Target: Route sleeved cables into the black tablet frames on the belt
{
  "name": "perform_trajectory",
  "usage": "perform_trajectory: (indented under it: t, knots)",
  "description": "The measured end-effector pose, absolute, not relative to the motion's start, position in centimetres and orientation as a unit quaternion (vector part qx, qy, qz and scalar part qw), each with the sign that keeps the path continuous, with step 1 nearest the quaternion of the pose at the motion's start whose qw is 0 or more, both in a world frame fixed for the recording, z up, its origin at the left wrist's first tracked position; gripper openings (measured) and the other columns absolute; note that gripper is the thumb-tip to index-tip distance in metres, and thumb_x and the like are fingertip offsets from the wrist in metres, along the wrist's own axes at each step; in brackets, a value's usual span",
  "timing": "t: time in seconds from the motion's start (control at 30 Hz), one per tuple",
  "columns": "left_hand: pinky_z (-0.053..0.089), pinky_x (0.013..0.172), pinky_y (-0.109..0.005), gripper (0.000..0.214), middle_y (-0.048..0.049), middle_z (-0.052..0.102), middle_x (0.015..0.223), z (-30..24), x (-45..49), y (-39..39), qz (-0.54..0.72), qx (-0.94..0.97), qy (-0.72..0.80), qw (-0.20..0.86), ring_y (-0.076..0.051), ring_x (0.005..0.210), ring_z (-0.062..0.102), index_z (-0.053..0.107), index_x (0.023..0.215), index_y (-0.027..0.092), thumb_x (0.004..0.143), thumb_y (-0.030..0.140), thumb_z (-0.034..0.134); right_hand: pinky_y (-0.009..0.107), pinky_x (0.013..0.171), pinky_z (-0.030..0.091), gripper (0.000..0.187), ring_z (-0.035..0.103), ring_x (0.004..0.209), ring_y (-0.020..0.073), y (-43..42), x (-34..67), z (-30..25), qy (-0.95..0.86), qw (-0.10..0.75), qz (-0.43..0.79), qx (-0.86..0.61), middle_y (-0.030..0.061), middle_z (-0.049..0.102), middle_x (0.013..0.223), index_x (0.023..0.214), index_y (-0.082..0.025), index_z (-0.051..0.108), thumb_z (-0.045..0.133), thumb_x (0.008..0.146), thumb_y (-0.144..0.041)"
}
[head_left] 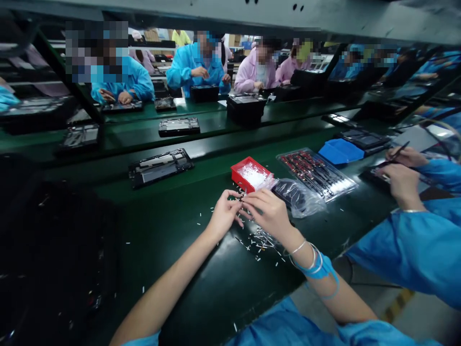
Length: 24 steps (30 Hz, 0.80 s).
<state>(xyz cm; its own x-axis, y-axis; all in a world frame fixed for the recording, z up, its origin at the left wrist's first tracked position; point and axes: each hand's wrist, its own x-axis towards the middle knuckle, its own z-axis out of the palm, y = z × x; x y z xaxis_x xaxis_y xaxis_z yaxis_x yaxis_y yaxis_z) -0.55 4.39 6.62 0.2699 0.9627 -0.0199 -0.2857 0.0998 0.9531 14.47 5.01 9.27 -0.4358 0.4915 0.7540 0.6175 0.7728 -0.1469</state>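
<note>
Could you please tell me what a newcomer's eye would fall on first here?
Probably the bright red rectangular plastic tray holding small white pieces, just beyond the person's bare left hand and bare right hand. To its right, a clear plastic tray of red-and-black parts and an angular bright blue container also stand out.

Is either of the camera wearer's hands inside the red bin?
No, the left hand and right hand are together over the green work surface, on the near side of the red bin.
</note>
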Motion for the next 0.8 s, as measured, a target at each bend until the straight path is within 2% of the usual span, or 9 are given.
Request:
perform_trajectory:
  t: [0.13,0.33,0.47,0.6,0.73,0.8]
  knots:
    - [0.053,0.047,-0.022,0.030,-0.0016,0.067,0.076,7.3,-0.1,3.9,0.484,0.464,0.356,0.651,-0.013,0.059,0.064,0.041,0.103,0.018,0.078,0.014,0.057,0.031,0.067,0.055,0.012,0.061,0.073,0.0171,4.0,14.1,9.0,-0.850,0.407,-0.078,-0.326,0.0068,0.072,0.076,0.083,-0.013,0.070,0.058,0.084,-0.011]
    - [0.055,0.053,-0.023,0.050,-0.0020,0.069,0.079,7.4,-0.2,4.1,0.477,0.461,0.359,0.657,-0.013,0.062,0.065,0.039,0.123,0.016,0.076,0.003,0.052,0.029,0.066,0.054,0.015,0.061,0.071,0.0160,4.6,14.3,8.9,-0.859,0.385,-0.101,-0.321,0.0051,0.072,0.078,0.083,-0.015,0.069,0.055,0.083,-0.009]
    - [0.055,0.052,-0.025,0.056,-0.0085,0.071,0.088,7.1,-0.7,4.6,0.467,0.452,0.362,0.668,-0.020,0.072,0.070,0.035,0.130,0.015,0.078,0.005,0.053,0.029,0.064,0.052,0.019,0.061,0.070,0.0160,7.0,15.6,8.9,-0.832,0.385,-0.137,-0.374,0.0031,0.072,0.075,0.082,-0.018,0.069,0.052,0.083,-0.009]
    - [0.054,0.050,-0.024,0.072,-0.0110,0.071,0.092,6.7,-1.0,4.9,0.462,0.434,0.357,0.686,-0.022,0.075,0.071,0.021,0.143,0.017,0.080,0.009,0.054,0.032,0.056,0.048,0.020,0.059,0.074,0.0209,9.2,17.2,9.3,-0.786,0.336,-0.218,-0.471,0.0075,0.072,0.079,0.082,-0.017,0.071,0.053,0.081,-0.009]
    - [0.050,0.044,-0.021,0.083,-0.0084,0.071,0.083,6.7,-1.2,4.9,0.455,0.435,0.325,0.706,-0.020,0.064,0.070,0.015,0.146,0.016,0.079,0.020,0.064,0.032,0.065,0.052,0.023,0.058,0.083,0.0198,7.9,16.7,9.3,-0.859,0.326,-0.167,-0.358,0.0071,0.072,0.092,0.097,-0.018,0.070,0.053,0.084,-0.010]
    - [0.050,0.043,-0.021,0.086,-0.0084,0.072,0.082,6.7,-1.4,5.0,0.443,0.439,0.302,0.721,-0.021,0.062,0.070,0.017,0.145,0.015,0.077,0.025,0.069,0.030,0.065,0.052,0.023,0.058,0.081,0.0183,6.8,16.1,9.1,-0.879,0.334,-0.129,-0.315,0.0070,0.071,0.088,0.095,-0.018,0.071,0.052,0.085,-0.009]
